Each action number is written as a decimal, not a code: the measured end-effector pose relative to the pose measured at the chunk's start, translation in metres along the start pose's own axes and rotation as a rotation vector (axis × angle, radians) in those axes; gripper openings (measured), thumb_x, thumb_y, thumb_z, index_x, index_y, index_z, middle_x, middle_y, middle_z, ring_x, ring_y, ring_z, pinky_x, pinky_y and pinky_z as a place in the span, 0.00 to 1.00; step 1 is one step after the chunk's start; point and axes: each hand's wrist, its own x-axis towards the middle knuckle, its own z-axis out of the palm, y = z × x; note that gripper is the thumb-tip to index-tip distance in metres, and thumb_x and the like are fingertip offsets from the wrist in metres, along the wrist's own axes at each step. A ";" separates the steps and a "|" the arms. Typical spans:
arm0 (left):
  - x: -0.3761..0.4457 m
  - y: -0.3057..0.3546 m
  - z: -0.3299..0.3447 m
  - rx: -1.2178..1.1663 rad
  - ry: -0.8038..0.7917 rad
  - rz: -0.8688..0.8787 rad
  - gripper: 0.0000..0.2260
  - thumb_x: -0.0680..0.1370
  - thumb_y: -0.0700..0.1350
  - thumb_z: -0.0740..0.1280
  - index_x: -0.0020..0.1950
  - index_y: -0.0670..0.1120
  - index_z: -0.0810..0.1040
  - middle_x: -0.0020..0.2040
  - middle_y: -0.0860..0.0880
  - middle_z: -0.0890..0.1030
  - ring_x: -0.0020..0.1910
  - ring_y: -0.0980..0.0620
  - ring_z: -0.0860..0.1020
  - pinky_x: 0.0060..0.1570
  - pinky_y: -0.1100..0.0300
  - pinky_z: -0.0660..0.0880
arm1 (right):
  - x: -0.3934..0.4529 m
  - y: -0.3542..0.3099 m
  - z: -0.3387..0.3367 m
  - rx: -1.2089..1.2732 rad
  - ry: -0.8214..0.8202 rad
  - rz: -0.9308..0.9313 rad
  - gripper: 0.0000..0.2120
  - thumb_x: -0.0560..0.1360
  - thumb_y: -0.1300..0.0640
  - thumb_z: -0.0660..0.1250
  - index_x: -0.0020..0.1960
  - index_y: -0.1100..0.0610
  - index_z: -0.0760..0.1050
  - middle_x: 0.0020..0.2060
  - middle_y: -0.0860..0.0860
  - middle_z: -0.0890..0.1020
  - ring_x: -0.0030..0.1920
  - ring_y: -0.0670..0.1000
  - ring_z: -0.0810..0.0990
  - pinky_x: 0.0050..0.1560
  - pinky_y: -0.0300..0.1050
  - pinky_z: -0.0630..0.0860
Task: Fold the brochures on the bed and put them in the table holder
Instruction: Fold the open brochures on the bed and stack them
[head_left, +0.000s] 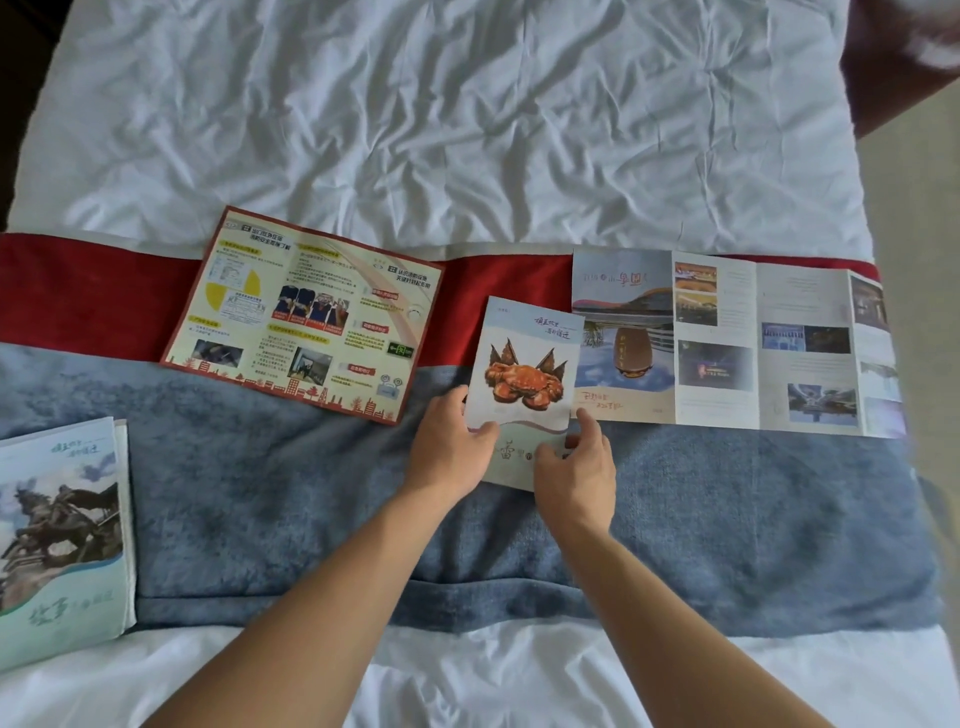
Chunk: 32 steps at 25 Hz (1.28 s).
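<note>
Crab brochure (522, 384) held by both hands on the bed (441, 119)

Left hand (451, 451) pinches its lower left edge; right hand (574, 470) pinches its lower right edge; it lies on the blue runner (270, 499), overlapping the unfolded brochure (727, 338).

far side: wrinkled white sheet (441, 104) lies bare, open to reach
middle: red-bordered leaflet (306, 312) spread flat left of centre
centre: crab brochure (524, 374) overlaps the long unfolded brochure (727, 338) on the right
near left: statue brochure (57, 535) at the edge
between: blue runner (270, 493) shows free cloth
</note>
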 end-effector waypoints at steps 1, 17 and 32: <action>0.000 0.002 -0.001 0.002 0.033 -0.008 0.14 0.78 0.47 0.67 0.63 0.52 0.74 0.54 0.53 0.79 0.48 0.52 0.80 0.36 0.66 0.72 | 0.000 -0.001 -0.001 0.034 -0.006 0.005 0.27 0.76 0.53 0.63 0.74 0.46 0.64 0.55 0.48 0.76 0.55 0.52 0.77 0.53 0.56 0.78; -0.046 -0.065 -0.135 0.405 0.560 0.289 0.09 0.72 0.37 0.69 0.51 0.44 0.76 0.41 0.47 0.79 0.41 0.45 0.75 0.38 0.51 0.72 | -0.079 -0.082 0.058 -0.033 -0.221 -0.457 0.30 0.79 0.59 0.59 0.78 0.42 0.59 0.57 0.48 0.70 0.50 0.48 0.75 0.49 0.51 0.80; -0.112 -0.282 -0.304 0.342 0.714 0.071 0.07 0.73 0.38 0.68 0.50 0.43 0.76 0.42 0.46 0.81 0.41 0.44 0.76 0.38 0.54 0.70 | -0.263 -0.131 0.258 -0.118 -0.367 -0.606 0.34 0.77 0.60 0.60 0.77 0.39 0.52 0.61 0.48 0.68 0.45 0.48 0.72 0.41 0.50 0.76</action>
